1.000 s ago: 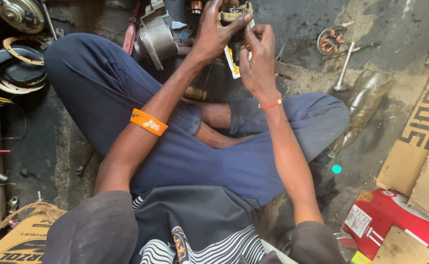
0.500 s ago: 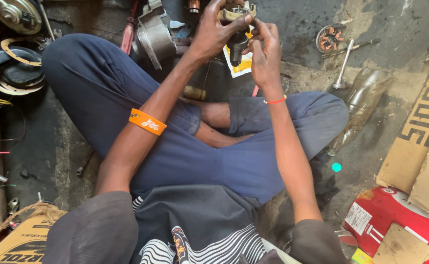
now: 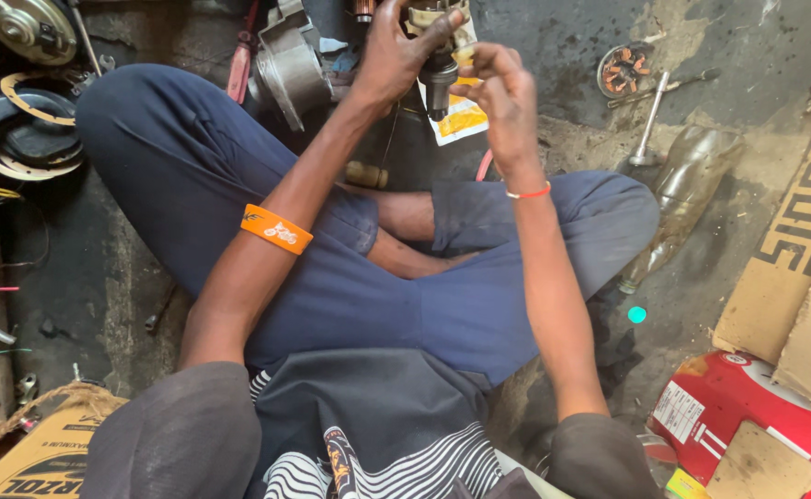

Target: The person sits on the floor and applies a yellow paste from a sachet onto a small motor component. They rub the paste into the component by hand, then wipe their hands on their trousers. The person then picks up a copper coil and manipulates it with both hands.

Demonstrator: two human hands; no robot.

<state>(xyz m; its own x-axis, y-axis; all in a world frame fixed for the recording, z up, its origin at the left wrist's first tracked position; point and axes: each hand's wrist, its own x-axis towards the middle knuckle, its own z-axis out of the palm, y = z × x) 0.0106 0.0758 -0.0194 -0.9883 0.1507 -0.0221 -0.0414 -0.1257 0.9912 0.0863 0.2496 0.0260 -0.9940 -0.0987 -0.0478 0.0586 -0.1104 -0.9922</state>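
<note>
Left of the grip lies a grey metal housing [image 3: 290,65], the left hand [image 3: 396,55] is closed round a small dark cylindrical part [image 3: 438,79], and just right of it the right hand [image 3: 507,97] curls loosely, fingertips near the part, holding nothing clearly

I see navy blue trousers [image 3: 331,305], an orange wristband [image 3: 277,229] with a white motif, a thin red wrist thread [image 3: 528,194], a black shirt [image 3: 378,434] with white wavy stripes, a red-and-white container [image 3: 738,407], and a small yellow-and-white packet [image 3: 461,118].
</note>
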